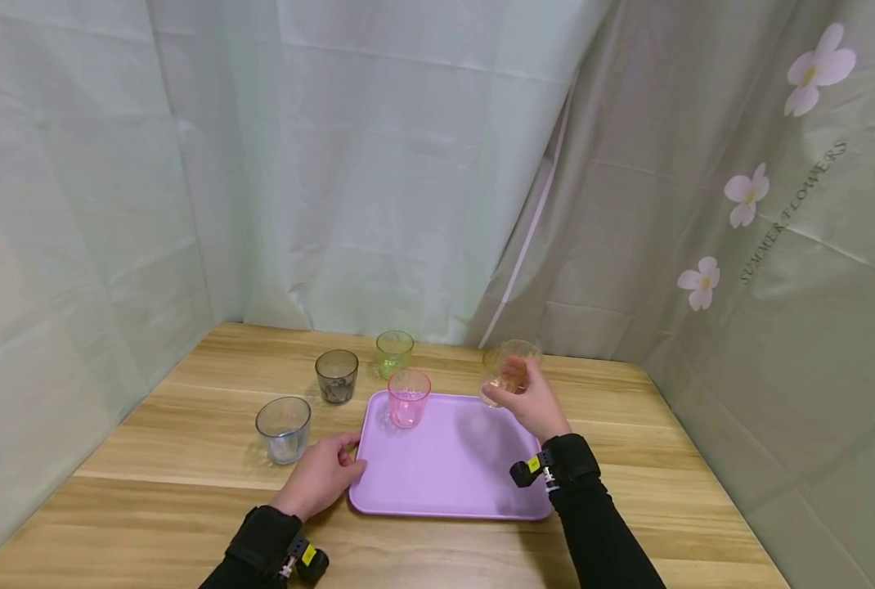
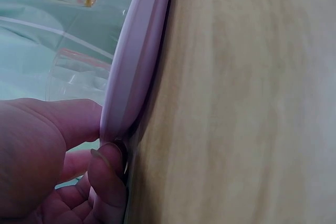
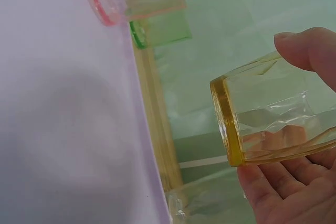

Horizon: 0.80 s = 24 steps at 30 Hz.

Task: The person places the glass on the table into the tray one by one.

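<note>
My right hand grips a yellow see-through cup, thumb on one side and fingers on the other. It holds the cup raised over the back right part of a lilac tray. At the tray's left edge, my left hand pinches the rim between thumb and fingers, as the left wrist view also shows. A pink cup stands upright in the tray's back left corner. Behind the yellow cup, a clear cup shows in part beyond the tray's back edge.
Left of the tray stand a clear bluish cup and a smoky grey cup. A green cup stands behind the pink one. The wooden table ends against a pale curtain.
</note>
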Available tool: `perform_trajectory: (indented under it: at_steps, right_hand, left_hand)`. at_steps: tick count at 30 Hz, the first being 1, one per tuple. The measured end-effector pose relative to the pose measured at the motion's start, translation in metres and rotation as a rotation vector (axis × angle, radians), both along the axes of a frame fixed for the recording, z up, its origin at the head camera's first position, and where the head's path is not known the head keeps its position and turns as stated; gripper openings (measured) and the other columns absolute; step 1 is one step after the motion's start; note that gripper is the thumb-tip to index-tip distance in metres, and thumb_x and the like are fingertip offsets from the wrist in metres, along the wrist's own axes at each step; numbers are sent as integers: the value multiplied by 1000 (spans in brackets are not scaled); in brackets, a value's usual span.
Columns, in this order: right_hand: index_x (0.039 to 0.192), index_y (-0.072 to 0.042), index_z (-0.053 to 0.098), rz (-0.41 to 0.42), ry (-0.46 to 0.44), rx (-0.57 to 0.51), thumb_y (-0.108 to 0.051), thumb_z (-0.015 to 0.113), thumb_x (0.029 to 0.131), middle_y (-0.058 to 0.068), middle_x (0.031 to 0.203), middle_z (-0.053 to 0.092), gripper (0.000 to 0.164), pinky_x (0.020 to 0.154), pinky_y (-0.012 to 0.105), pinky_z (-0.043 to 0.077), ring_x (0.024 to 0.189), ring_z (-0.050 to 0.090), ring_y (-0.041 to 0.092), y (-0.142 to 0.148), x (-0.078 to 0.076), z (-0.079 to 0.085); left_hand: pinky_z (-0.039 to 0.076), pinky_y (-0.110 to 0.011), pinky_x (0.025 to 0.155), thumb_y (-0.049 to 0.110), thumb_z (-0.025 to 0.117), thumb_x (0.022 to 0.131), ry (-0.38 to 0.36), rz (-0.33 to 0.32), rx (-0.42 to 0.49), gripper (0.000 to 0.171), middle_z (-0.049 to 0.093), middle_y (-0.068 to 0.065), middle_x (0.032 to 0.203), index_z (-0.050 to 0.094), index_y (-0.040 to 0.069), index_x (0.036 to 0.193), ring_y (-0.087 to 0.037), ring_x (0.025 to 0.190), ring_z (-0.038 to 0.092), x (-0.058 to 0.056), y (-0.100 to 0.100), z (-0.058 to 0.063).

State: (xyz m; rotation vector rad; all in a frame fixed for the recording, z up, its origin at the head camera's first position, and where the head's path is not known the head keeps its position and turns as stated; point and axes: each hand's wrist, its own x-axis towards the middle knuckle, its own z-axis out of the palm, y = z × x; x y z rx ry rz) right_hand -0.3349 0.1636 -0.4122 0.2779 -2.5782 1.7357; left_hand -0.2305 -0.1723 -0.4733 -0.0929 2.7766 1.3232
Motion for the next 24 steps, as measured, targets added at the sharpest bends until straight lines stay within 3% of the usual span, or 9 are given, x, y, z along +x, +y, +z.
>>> perform_trajectory:
  at_steps: [12,24]
  right_hand:
    - [158,-4,48,13,-2,15,-25,88,94,20,153,60,79,112,43,44,142,56,35,-11,-1,-11]
    - [158,0,48,46,-23,-5,-24,89,93,25,155,58,80,121,56,42,145,55,38,-24,0,-22]
  left_hand:
    - [39,-27,62,11,77,99,6,2,1,55,59,-5,84,62,-6,149,-19,73,54,0,0,0]
    - [37,-26,60,11,77,99,19,5,0,54,59,-5,82,63,-6,148,-18,71,53,0,0,-1]
